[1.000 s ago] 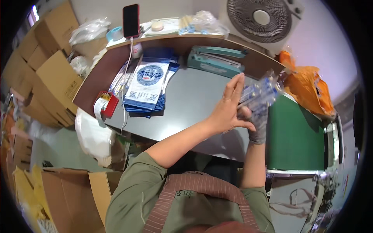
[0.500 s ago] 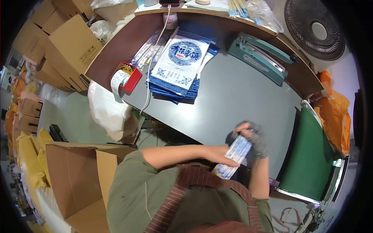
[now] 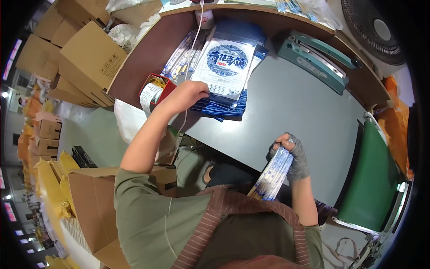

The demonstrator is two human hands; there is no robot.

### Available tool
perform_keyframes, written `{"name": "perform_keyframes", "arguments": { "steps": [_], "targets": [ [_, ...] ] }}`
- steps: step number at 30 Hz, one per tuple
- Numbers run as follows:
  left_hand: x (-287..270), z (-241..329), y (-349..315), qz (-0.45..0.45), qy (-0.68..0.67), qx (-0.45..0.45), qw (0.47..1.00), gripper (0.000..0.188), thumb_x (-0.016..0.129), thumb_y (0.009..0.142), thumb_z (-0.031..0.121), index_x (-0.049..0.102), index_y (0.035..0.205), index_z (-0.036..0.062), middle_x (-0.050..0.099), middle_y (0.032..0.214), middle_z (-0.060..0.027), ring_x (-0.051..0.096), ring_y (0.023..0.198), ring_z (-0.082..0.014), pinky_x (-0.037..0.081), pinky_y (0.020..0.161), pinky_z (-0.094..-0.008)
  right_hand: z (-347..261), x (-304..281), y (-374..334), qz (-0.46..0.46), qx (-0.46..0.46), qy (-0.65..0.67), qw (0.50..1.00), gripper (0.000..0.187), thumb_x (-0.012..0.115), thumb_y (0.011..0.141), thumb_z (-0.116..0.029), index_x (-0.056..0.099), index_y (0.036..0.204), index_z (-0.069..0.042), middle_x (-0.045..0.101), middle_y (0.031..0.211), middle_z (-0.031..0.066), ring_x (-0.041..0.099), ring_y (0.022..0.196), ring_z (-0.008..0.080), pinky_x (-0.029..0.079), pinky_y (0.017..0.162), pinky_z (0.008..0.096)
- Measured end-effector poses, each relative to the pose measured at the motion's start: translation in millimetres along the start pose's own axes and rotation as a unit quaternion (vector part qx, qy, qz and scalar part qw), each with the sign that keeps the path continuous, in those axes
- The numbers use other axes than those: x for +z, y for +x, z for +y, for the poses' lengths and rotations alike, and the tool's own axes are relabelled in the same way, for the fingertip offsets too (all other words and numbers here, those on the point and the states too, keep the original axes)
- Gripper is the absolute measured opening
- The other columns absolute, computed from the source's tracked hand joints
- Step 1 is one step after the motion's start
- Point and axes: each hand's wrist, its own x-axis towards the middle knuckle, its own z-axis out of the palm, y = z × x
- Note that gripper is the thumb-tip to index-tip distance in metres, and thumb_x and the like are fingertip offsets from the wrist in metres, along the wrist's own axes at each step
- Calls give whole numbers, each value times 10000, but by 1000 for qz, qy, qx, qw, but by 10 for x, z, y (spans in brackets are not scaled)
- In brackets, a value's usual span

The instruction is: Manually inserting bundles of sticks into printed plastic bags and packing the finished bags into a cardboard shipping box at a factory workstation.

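My left hand is stretched out to the stack, its fingers pinched on the near left corner of the top blue-and-white printed plastic bag. That bag's near edge looks bent upward. Below it lie several more blue bags. In my right hand, which wears a grey fingerless glove, is a bundle of slim chopsticks in blue-and-white wrappers. The bundle slants down toward my apron, over the table's near edge, with its lower end fanned a little.
A teal heat sealer stands at the back right. At the left are a red box with a label roll and several loose wrapped chopsticks. A white cable crosses beside the bags. A green conveyor belt flanks the grey table.
My left hand has let go of the chopstick bundle and moved up and left to the top bag. My right hand keeps hold of the bundle. The view has shifted slightly.
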Motion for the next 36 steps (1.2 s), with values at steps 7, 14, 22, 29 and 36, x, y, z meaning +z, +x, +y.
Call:
{"name": "perform_keyframes", "arguments": {
  "steps": [7,14,22,29,36],
  "targets": [
    [40,89,320,-10,-186,-52,981,234,690,870,194,622,883,-29,563,686,-60,488,669,-124,423,634,-283,71,142,-99,12,9,39,999,228,671,790,-226,582,916,-58,620,803,97,607,649,213,550,606,369],
    [830,1214,465,70,1,77,995,179,625,885,242,641,894,64,641,754,-178,634,736,-362,491,617,-427,82,-177,-514,44,-33,58,997,253,669,802,-264,560,919,-68,595,836,106,615,684,229,561,591,379],
    [1876,1915,469,-57,-188,112,974,201,619,899,229,686,927,41,660,805,-169,628,771,-362,488,684,-396,-77,-567,-991,27,-128,62,989,261,646,827,-266,538,938,-56,594,866,127,635,757,247,583,637,379],
    [2030,1739,292,-93,-186,78,975,250,560,836,47,597,1074,-19,637,991,-244,611,958,-390,472,829,-403,-161,-183,-764,-70,-159,-9,985,262,617,823,-268,602,926,-27,639,901,119,622,781,202,521,754,325],
    [1830,1876,198,-29,-218,-54,974,214,524,801,5,583,1004,-30,610,879,-212,604,830,-334,456,779,-368,218,-590,-213,-12,-139,-73,987,282,678,859,-308,636,866,-29,666,872,73,604,796,155,495,765,294]
  ]
}}
